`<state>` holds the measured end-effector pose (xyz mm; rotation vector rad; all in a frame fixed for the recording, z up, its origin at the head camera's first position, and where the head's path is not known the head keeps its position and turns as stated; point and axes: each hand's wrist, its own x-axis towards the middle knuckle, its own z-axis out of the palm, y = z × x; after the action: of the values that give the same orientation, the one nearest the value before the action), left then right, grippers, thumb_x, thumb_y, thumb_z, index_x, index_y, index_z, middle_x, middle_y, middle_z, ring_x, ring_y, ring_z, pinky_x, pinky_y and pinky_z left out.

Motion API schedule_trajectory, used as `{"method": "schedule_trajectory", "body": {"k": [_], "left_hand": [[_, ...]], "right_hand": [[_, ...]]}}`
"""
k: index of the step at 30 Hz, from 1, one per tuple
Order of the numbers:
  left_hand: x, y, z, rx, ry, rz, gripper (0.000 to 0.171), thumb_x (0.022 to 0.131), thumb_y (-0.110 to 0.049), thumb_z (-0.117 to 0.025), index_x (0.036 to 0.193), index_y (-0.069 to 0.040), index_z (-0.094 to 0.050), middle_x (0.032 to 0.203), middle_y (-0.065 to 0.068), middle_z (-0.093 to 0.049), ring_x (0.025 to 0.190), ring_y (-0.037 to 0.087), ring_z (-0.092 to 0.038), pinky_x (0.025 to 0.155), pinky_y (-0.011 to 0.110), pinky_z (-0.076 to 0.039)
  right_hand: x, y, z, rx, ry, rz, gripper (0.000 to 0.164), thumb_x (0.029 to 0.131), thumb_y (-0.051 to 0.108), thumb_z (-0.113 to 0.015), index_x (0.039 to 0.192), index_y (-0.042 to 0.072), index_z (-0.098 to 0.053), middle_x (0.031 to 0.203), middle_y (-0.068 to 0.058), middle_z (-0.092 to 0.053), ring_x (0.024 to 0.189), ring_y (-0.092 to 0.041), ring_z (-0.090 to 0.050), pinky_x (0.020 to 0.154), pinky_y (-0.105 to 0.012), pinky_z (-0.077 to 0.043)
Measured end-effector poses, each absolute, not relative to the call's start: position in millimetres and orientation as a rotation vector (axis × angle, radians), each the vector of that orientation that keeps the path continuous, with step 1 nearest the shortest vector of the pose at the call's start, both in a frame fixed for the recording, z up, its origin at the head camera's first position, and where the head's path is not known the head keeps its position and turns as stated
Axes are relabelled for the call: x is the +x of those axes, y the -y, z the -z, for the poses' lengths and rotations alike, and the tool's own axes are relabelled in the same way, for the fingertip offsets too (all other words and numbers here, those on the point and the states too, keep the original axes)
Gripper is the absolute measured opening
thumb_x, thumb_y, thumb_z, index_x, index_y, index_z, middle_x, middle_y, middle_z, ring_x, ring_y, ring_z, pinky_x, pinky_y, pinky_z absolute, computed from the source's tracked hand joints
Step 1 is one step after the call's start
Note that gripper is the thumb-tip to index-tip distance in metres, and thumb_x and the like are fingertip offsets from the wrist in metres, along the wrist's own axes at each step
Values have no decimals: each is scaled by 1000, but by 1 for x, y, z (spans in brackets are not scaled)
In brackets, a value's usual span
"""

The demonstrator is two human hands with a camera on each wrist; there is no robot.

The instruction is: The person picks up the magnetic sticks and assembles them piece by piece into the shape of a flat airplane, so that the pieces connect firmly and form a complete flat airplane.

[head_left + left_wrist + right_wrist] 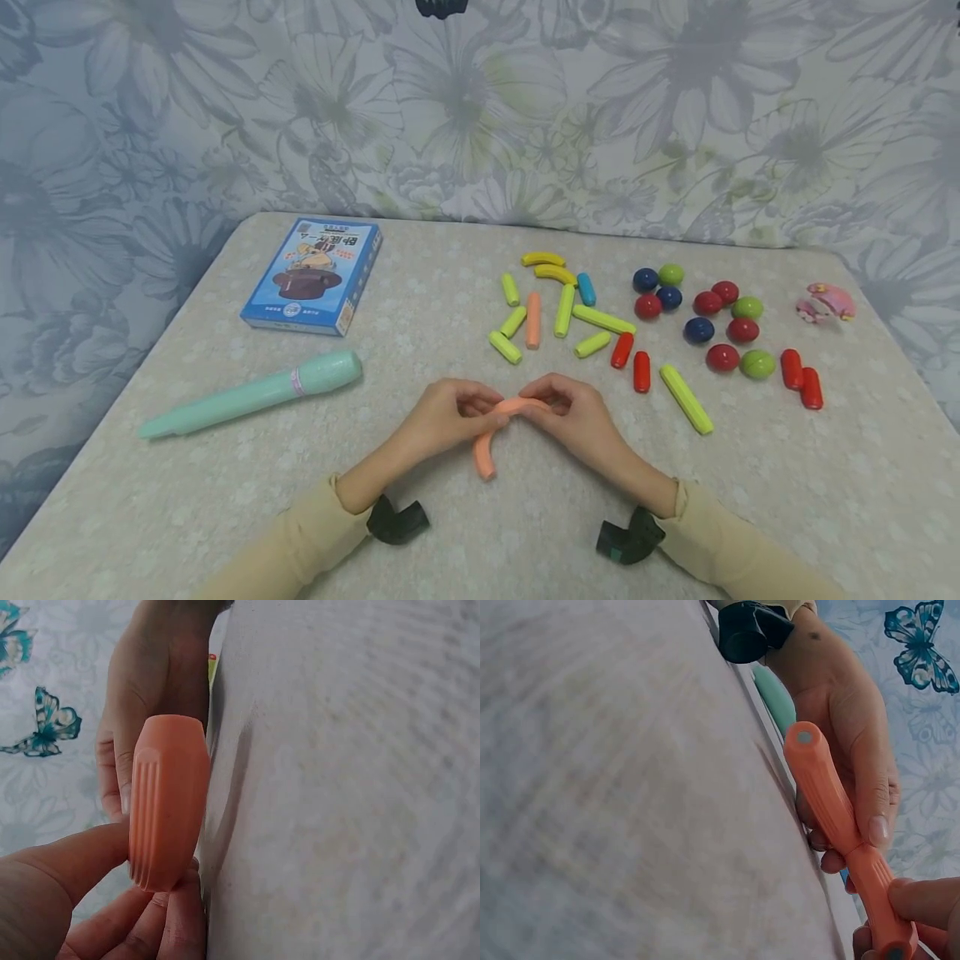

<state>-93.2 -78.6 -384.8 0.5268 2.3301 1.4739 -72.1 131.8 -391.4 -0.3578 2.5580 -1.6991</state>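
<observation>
Two curved orange magnetic sticks meet end to end between my hands, low over the table. My left hand (441, 418) pinches the left curved stick (483, 457) near the join; its other end points toward me. With thumb and fingers, my right hand (579, 417) pinches the right curved stick (521, 405). A grey disc shows at the free end of the left stick (821, 784) in the right wrist view. Just beyond the hands lie a straight orange stick (533, 321) and several yellow-green sticks (565, 311).
Red sticks (642, 372), a blue stick (587, 289), yellow curved sticks (555, 273) and coloured balls (723, 358) lie back right. A pink object (828, 302) sits far right. At left are a blue box (315, 275) and a mint-green tapered object (255, 396).
</observation>
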Motion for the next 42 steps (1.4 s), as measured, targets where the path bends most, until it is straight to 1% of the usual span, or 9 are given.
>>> {"method": "schedule_trajectory", "body": {"k": [5,9,14,17,22,25,31,36,42], "left_hand": [[-94,80,386,528,-2333,-1487,23,84,-19,-72,97,-1,-70,81,0,-67,70,12,-61,60,26,-49],[-95,85,389,478,-2321,-1512,23,84,-18,-72,99,0,-70,82,2,-67,72,13,-62,60,28,-49],[-95,91,389,357,-2309,-1524,22,84,-17,-71,100,-2,-70,82,1,-67,72,14,-61,59,28,-48],[-94,92,388,337,-2315,-1522,22,84,-16,-71,100,-1,-70,82,1,-67,70,14,-60,58,28,-46],[-93,93,389,314,-2304,-1522,21,84,-13,-70,100,0,-69,83,1,-66,70,14,-59,58,28,-46],[-94,93,389,299,-2281,-1536,21,84,-14,-70,100,-1,-69,84,2,-66,71,15,-60,59,29,-47],[-98,90,388,315,-2258,-1558,21,84,-14,-69,101,-1,-69,85,3,-66,73,16,-61,58,30,-47],[-100,90,387,310,-2239,-1574,20,84,-11,-68,100,-1,-69,83,3,-66,71,16,-60,56,29,-46],[-99,90,386,294,-2231,-1576,20,83,-11,-69,100,-1,-68,83,3,-66,71,17,-59,57,29,-46]], "right_hand": [[-77,-141,385,-388,-2630,1557,24,84,23,-71,105,11,-68,96,5,-66,84,-11,-60,70,-29,-49],[-82,-171,374,-295,-2762,1427,23,88,17,-68,110,11,-66,102,3,-65,91,-12,-58,74,-29,-49],[-87,-226,360,-108,-2919,1452,25,93,18,-61,114,5,-63,108,-7,-63,94,-15,-57,72,-19,-47],[-88,-256,355,56,-3003,1480,31,93,23,-59,118,4,-61,110,-9,-62,92,-11,-56,70,-13,-45],[-90,-279,354,140,-2974,1404,38,93,27,-59,123,3,-58,113,-11,-60,93,-12,-54,70,-10,-43],[-94,-276,358,-30,-2906,1235,45,91,26,-63,127,1,-55,118,-16,-58,102,-23,-54,78,-20,-45],[-100,-267,365,-174,-2830,983,59,83,27,-72,131,0,-51,126,-20,-52,110,-35,-48,88,-52,-41],[-101,-264,371,-220,-2868,919,61,79,25,-76,129,-1,-52,124,-22,-51,113,-38,-45,93,-56,-35],[-100,-262,374,-175,-2875,957,59,77,26,-78,124,2,-53,115,-19,-55,103,-35,-49,89,-55,-38]]}}
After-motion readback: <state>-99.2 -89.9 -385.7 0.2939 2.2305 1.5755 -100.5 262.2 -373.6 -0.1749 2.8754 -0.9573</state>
